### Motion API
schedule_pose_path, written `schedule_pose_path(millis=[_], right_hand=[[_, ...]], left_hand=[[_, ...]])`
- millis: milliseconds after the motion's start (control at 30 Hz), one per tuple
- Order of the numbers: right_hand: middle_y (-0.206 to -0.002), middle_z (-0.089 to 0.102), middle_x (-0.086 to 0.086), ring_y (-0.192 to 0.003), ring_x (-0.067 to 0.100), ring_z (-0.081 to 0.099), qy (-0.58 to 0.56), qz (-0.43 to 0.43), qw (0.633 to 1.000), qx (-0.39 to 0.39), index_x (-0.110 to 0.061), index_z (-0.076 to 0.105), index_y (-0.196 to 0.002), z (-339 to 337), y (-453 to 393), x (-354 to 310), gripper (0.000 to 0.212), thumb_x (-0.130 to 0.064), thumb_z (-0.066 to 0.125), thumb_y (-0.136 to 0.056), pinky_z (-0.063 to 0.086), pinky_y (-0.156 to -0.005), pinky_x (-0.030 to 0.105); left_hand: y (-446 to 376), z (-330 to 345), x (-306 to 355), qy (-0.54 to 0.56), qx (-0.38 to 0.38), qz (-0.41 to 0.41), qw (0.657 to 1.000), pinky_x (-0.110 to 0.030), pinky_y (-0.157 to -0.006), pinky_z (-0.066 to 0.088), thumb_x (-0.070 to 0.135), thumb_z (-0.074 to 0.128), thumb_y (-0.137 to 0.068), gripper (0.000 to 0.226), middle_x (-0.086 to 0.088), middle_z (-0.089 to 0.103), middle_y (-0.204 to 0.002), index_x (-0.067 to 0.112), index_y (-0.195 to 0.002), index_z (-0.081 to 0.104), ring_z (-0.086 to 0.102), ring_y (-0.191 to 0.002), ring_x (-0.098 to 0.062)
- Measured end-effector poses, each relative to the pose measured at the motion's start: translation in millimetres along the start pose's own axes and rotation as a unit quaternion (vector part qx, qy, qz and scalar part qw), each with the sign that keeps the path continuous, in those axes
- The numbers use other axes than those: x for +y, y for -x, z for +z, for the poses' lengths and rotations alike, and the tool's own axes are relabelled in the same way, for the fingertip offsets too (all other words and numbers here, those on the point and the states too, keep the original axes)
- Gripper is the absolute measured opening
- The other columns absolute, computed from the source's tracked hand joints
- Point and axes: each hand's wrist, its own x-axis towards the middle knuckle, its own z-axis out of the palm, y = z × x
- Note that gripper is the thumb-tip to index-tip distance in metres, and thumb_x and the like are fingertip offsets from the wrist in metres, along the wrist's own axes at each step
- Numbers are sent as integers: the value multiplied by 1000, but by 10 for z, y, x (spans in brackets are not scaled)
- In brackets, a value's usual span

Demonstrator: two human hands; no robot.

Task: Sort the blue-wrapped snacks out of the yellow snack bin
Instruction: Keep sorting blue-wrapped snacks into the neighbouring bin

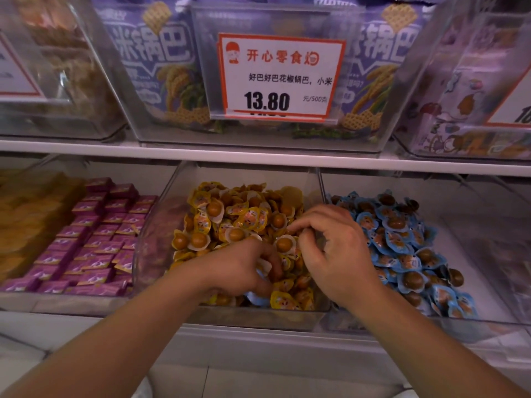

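Observation:
A clear bin (161, 219) on the lower shelf holds a heap of yellow-wrapped snacks (241, 216). Both hands are inside it. My left hand (241, 268) is curled over the front of the heap and grips blue-wrapped snacks (255, 298), whose pale blue edges show under the fingers and palm. My right hand (327, 245) sits at the bin's right side, its fingers bent down and its fingertips touching the yellow wrappers; whether it holds one is hidden.
Right of it, a clear bin (488, 320) is piled with blue-wrapped snacks (402, 242). On the left lie rows of purple packets (94, 239). A shelf edge (258, 158) above carries bins and a price tag (280, 77) reading 13.80.

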Motion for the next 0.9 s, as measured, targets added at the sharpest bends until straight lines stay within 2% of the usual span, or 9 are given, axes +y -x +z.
schedule_pose_path(millis=[200,367,400,467,533,600,733,833,900], right_hand=[[-83,66,-6,-85,10,60,-7,1,1000,-2,-14,74,-85,-21,-29,-36,18,-8,58,-85,49,-82,34],[-93,61,-10,-86,6,60,-60,0,998,15,-17,72,-96,13,-83,-259,20,-16,53,-90,45,-73,16],[-95,60,-12,-87,5,59,-48,-6,999,-8,-20,71,-99,50,-90,-324,21,-21,51,-90,44,-74,14],[-98,59,-11,-90,6,59,18,6,989,-148,-26,66,-103,177,-69,-416,25,-31,46,-90,46,-76,20],[-98,63,0,-94,20,61,109,20,928,-356,-20,63,-98,339,-30,-440,23,-29,43,-91,44,-71,30],[-105,65,14,-96,29,60,132,46,855,-500,-11,61,-95,448,-33,-437,23,-23,42,-97,34,-65,30],[-111,66,17,-87,19,53,118,95,820,-552,-16,59,-89,490,-142,-374,15,-19,47,-98,36,-68,27],[-131,62,0,-109,15,56,91,97,808,-574,-24,60,-125,498,-120,-355,31,-18,48,-97,42,-83,23],[-139,57,-3,-121,15,53,75,107,806,-577,-28,53,-137,494,-111,-371,40,-19,45,-99,42,-95,23]], left_hand=[[207,-317,-50,178,162,-18,970,-21,-55,49,22,89,-70,26,11,68,-71,21,-89,71,63,-64,-4],[332,-417,-44,415,269,-8,869,-19,-39,40,29,84,-63,36,-6,66,-70,14,-93,71,59,-51,-11],[339,-398,-45,429,299,-9,852,-20,-39,41,27,84,-65,30,-8,68,-72,15,-90,71,60,-54,-12],[355,-382,-100,344,384,-16,856,-25,-52,51,21,85,-73,19,-7,73,-79,18,-87,72,67,-66,-14],[391,-404,-169,201,428,-29,881,-26,-67,54,18,82,-79,17,-3,73,-85,20,-92,71,69,-77,-13],[413,-400,-187,191,411,-47,890,-28,-74,52,14,80,-80,26,-2,72,-92,16,-104,69,67,-84,-14],[451,-251,-156,346,355,-75,865,-38,-77,59,2,72,-86,39,-16,66,-115,8,-123,60,66,-97,-24],[496,-230,-149,413,309,-71,854,-23,-61,57,-7,61,-90,43,-15,62,-124,9,-130,56,65,-96,-13],[506,-263,-152,400,314,-75,858,-35,-66,57,-11,56,-91,42,-13,61,-124,11,-127,58,64,-97,-21]])
